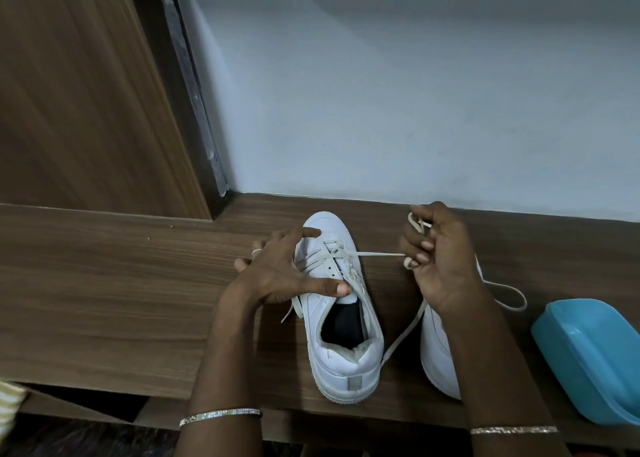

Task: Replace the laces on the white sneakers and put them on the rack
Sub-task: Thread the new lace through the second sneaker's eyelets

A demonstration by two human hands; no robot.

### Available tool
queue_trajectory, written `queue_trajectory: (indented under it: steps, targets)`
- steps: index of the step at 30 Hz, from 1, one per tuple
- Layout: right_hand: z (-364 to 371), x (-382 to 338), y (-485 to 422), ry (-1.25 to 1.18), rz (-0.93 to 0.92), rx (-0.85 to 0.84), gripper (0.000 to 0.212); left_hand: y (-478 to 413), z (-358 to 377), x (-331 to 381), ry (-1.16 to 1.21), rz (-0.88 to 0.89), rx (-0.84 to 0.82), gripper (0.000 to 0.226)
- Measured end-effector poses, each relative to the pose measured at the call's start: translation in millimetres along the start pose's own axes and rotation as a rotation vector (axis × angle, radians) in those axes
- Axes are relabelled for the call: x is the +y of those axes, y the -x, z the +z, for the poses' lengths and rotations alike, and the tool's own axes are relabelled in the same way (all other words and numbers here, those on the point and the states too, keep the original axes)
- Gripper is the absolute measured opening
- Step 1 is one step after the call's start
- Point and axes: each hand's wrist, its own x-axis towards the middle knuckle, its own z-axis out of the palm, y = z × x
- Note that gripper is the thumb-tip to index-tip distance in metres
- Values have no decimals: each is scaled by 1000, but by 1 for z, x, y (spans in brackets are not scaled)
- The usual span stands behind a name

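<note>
- White sneaker (343,318) stood on the wooden shelf top (138,283), its long axis running from me towards the wall, heel nearest me.
- My left hand (287,269) lay spread across it, thumb and forefinger straight, pressing.
- My right hand (440,259), off to the right, pinched the lace (377,254) in curled fingers, taut sideways from the eyelets.
- No brand or writing was readable.
</note>
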Motion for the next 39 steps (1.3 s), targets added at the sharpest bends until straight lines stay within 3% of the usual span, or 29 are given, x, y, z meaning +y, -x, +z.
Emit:
queue_trajectory:
  steps: [3, 8, 10, 16, 18, 23, 28, 30, 35, 39]
  targets:
    - [-6, -5, 1, 161, -134, 30, 32, 0, 1, 2, 1, 22, 7, 100]
    - [5, 13, 3, 918, -208, -5, 6, -2, 2, -3, 22, 37, 19, 101]
    - [8, 23, 3, 1072, -222, -58, 3, -3, 2, -4, 27, 42, 18, 102]
    - [8, 31, -2, 1123, -242, -80, 9, -8, 4, -12, 69, 68, 11, 114]
    - [7, 29, 0, 987, -207, -74, 13, -9, 5, -14, 81, 69, 2, 112]
    - [8, 11, 2, 348, -16, -37, 24, -10, 5, -15, 91, 78, 1, 114]
    - [-3, 2, -1, 202, 3, 51, 37, -10, 4, -17, 97, 65, -1, 111]
    - [-6, -1, 1, 293, -23, 70, 33, -10, 3, -18, 151, 77, -4, 112]
    - [3, 6, 5, 910, -152, 24, 15, -12, -2, -28, 330, 78, -43, 101]
    - [12, 21, 4, 1209, -246, -47, 13, -12, -1, -28, 315, 95, -43, 105]
